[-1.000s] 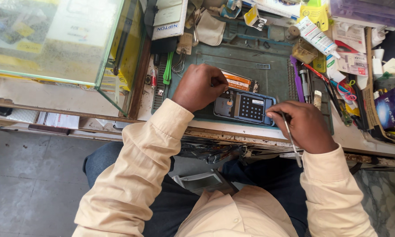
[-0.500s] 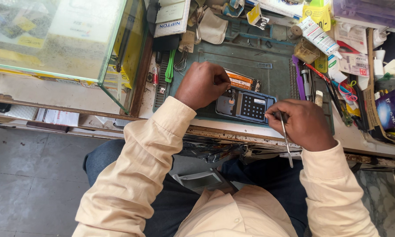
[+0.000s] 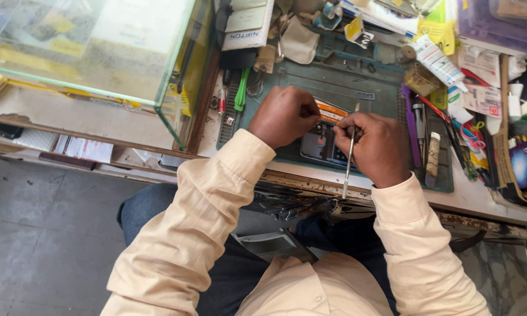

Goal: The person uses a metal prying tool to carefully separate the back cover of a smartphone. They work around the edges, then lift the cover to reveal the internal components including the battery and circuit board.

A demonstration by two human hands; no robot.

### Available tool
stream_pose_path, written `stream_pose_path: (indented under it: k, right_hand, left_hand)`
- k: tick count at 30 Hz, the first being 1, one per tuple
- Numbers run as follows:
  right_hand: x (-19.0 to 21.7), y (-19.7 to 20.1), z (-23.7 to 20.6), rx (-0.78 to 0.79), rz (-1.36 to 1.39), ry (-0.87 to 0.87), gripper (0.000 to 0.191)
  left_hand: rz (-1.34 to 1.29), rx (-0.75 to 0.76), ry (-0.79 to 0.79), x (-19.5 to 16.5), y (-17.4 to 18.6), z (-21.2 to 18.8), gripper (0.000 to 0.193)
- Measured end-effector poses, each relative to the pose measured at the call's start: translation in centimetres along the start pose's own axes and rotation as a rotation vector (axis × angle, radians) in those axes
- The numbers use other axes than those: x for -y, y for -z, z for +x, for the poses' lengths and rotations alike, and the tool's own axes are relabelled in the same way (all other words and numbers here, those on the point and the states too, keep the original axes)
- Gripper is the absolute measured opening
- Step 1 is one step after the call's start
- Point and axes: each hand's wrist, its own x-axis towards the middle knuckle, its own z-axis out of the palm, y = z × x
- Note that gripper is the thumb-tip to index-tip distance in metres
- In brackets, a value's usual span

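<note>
An opened mobile phone point(image 3: 322, 143) lies on a green work mat point(image 3: 357, 82) at the bench's front. My left hand point(image 3: 284, 115) is closed on the phone's left end and holds it down. My right hand point(image 3: 376, 146) covers the phone's right part and grips thin metal tweezers point(image 3: 349, 153), whose shaft runs along the hand with one end over the bench edge. Both hands sit close together over the phone. Orange flat strips point(image 3: 332, 109) show just beyond the phone. Much of the phone is hidden under my hands.
A glass display case point(image 3: 93, 47) stands at the left. Tools line the mat's right edge: a purple tool point(image 3: 409, 126), pens, a small cream bottle point(image 3: 432, 155). A white tube point(image 3: 438, 60), packets and boxes crowd the right and back. My knees are below the bench.
My right hand has moved left onto the phone, bringing the tweezers with it. The left hand stays on the phone's left end. The view is tilted slightly differently.
</note>
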Motion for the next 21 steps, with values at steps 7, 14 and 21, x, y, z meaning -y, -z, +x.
stream_pose_path:
  k: [7, 14, 21]
  right_hand:
    - [0.0, -0.2, 0.1, -0.025, -0.073, 0.028, 0.016]
    - [-0.1, -0.3, 0.1, -0.030, -0.071, 0.013, 0.015]
    - [-1.1, -0.3, 0.2, -0.004, -0.053, 0.009, 0.015]
  left_hand:
    - [0.051, 0.013, -0.026, 0.5, -0.3, 0.5, 0.013]
    - [0.037, 0.021, -0.021, 0.6, -0.3, 0.6, 0.015]
    - [0.041, 0.013, -0.050, 0.8, -0.6, 0.7, 0.014]
